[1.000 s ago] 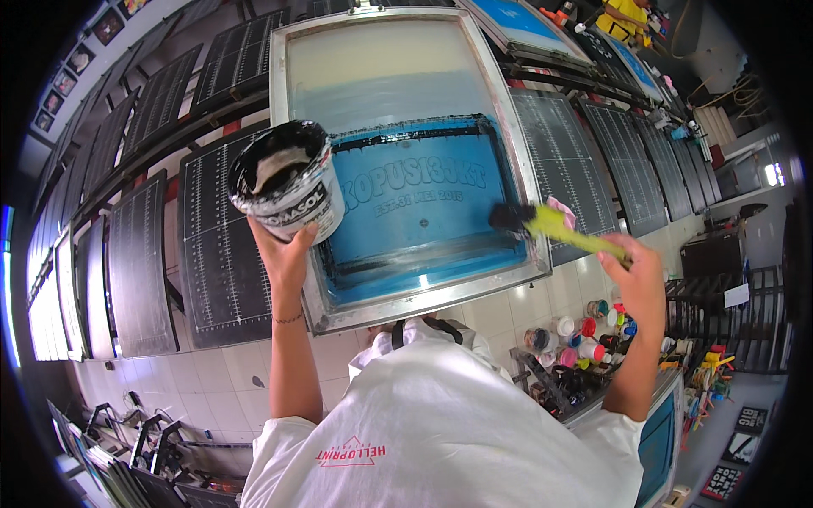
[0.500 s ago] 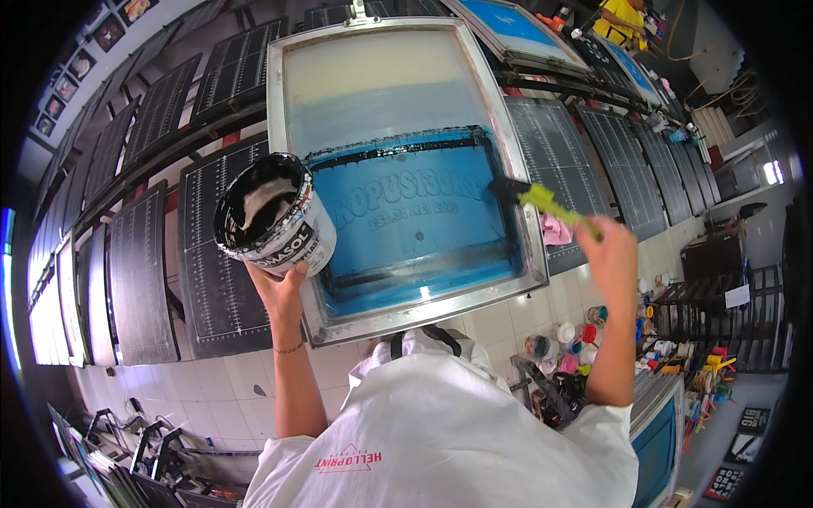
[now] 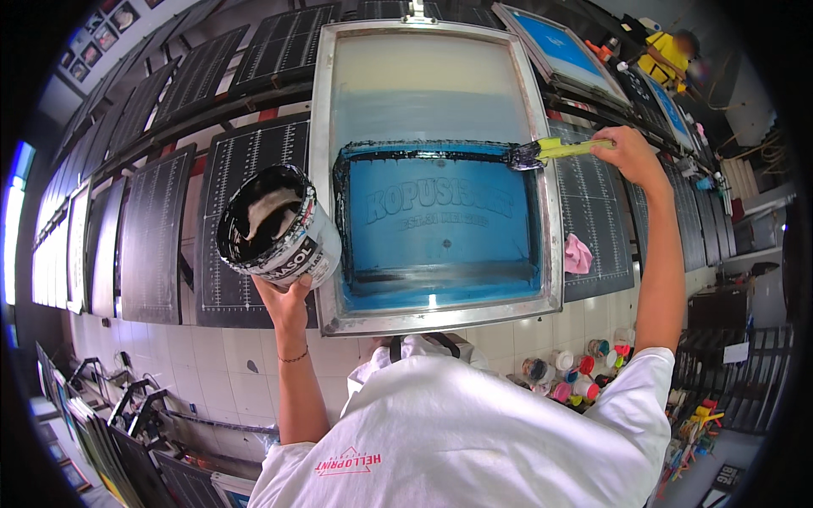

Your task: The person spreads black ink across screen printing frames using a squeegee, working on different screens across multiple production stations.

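Note:
My left hand (image 3: 286, 305) holds a white tub of black ink (image 3: 318, 245) from below, its mouth tilted and its rim smeared black. Inside the tub a pale patch shows amid the ink. My right hand (image 3: 631, 157) grips the thin handle of a lime-green spatula (image 3: 559, 149), whose head is coated in black ink. That head lies at the right end of a thick black ink line on the blue screen-printing screen (image 3: 440, 245). The screen has a silver metal frame (image 3: 555, 279) and raised-looking lettering across its blue area. Black ink also borders the blue area's sides.
Dark gridded print boards (image 3: 254, 169) stand in rows on both sides. A pink cloth (image 3: 577, 254) lies right of the frame. Several ink pots (image 3: 584, 366) stand on the tiled floor at lower right. A person in yellow (image 3: 665, 59) is at the far right.
My right hand has carried the spatula up and away from me, from the frame's right side to the ink line's right end. The view has shifted; my left hand still holds the tub.

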`<state>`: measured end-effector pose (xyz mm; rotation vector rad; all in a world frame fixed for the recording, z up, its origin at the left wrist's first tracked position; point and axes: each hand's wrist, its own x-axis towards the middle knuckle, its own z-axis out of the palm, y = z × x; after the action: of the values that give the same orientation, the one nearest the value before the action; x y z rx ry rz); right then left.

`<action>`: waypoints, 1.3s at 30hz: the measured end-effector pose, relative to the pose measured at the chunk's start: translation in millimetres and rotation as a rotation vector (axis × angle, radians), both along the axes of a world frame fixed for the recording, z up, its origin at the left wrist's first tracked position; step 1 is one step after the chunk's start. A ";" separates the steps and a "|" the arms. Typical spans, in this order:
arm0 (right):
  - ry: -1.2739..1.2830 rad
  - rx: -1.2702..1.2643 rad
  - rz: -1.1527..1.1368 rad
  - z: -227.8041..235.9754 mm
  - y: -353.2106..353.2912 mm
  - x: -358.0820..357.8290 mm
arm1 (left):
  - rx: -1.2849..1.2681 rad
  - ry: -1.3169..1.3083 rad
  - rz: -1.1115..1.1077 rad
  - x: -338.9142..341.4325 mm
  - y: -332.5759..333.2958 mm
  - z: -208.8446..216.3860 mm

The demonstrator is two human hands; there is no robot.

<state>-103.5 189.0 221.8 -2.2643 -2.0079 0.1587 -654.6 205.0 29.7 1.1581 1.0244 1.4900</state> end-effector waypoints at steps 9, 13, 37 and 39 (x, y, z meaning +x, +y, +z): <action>0.080 0.010 0.031 -7.2 38.3 -101.1 | 0.011 -0.054 0.036 -9.0 -0.8 8.1; 0.094 0.095 0.120 -22.3 53.8 -128.4 | 0.060 -0.026 0.032 -14.9 3.0 4.9; 1.378 0.220 -0.274 -154.3 26.8 -145.7 | 0.066 0.171 -0.051 4.4 37.0 38.2; 1.366 0.230 -0.271 -139.8 25.9 -143.4 | 0.043 0.281 -0.037 9.1 51.4 33.7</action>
<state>-246.9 214.9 82.0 -1.4516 -0.9053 1.0243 -645.5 256.4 63.4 1.4389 1.1562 1.3509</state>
